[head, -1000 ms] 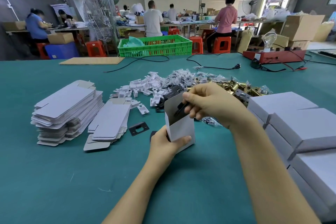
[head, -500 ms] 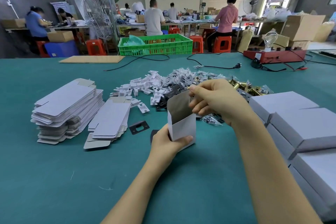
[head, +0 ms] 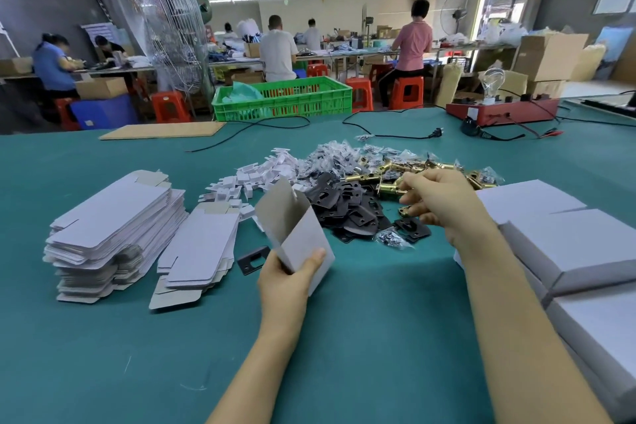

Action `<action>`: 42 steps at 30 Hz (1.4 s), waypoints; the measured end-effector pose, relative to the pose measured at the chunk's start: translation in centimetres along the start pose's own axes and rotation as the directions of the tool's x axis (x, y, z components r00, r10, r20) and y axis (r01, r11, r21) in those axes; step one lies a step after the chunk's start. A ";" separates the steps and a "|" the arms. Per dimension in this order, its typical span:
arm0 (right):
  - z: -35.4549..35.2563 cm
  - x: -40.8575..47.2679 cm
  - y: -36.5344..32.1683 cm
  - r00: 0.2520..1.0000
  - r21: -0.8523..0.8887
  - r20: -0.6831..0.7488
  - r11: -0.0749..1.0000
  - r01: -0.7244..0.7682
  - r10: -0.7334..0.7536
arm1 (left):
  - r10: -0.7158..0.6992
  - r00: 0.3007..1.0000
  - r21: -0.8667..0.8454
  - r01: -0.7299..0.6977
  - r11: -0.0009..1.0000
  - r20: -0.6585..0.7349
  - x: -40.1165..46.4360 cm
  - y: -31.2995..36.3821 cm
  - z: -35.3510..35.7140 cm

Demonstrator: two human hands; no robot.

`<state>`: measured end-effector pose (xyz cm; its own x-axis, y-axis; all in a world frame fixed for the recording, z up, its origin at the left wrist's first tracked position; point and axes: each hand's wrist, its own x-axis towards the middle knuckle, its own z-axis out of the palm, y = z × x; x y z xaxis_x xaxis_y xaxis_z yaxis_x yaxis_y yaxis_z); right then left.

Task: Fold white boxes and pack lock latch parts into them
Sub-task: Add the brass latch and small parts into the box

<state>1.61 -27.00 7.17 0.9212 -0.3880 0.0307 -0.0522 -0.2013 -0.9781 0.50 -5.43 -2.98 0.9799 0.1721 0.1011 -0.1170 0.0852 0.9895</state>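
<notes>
Nearby, flat box stacks (head: 113,227), black plates (head: 344,206)

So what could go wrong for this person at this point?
The left hand holds the open white box only by its lower end, tilted, so it could buckle or spill whatever is inside. The right hand reaches into a tangled pile of brass latches and black plates; it might snag an extra piece or drag parts off the heap. The lone plate beside the box could get overlooked.
</notes>
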 end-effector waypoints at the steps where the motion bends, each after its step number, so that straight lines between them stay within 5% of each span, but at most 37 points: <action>1: 0.5 0.7 0.2 1.000 0.024 0.001 1.000 -0.016 0.016 | 0.003 1.000 0.032 -0.004 0.999 0.015 0.0 0.0 0.1; 7: 4.5 8.3 -0.1 0.993 -0.002 -0.113 0.999 -0.032 0.031 | 0.022 0.995 0.041 -0.026 0.999 0.097 0.0 0.0 0.2; 11: 6.1 12.2 0.2 0.987 -0.392 -0.138 0.920 0.023 -0.083 | 0.025 0.993 0.058 -0.032 0.998 0.115 0.3 -0.4 0.1; 17: 6.1 13.4 1.5 0.983 -0.693 -0.043 0.713 0.101 -0.181 | 0.019 0.992 0.041 -0.024 0.999 0.123 0.6 -0.9 0.0; 25: 6.6 9.8 2.6 0.987 -0.731 0.156 0.675 0.095 0.030 | -0.003 0.992 0.070 -0.006 0.998 0.125 0.4 -0.5 0.0; 32: 3.9 4.4 3.2 0.943 -0.882 0.251 0.452 0.131 0.217 | 0.007 0.991 0.099 -0.021 0.995 0.135 0.1 0.1 0.1; 39: 1.8 0.8 3.9 0.941 -0.801 0.291 0.582 0.142 0.171 | 0.021 0.993 0.110 -0.034 0.993 0.116 -0.1 0.1 0.0; 42: 0.6 -0.4 2.6 0.928 -0.545 0.338 0.836 0.057 0.157 | 0.022 0.994 0.102 -0.033 0.994 0.108 0.0 0.1 0.0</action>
<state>1.34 -26.80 4.51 0.9770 -0.0877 -0.1945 -0.2013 -0.6809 -0.7042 0.45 -5.41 -2.87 0.9888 0.0665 0.1335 -0.1324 -0.0212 0.9910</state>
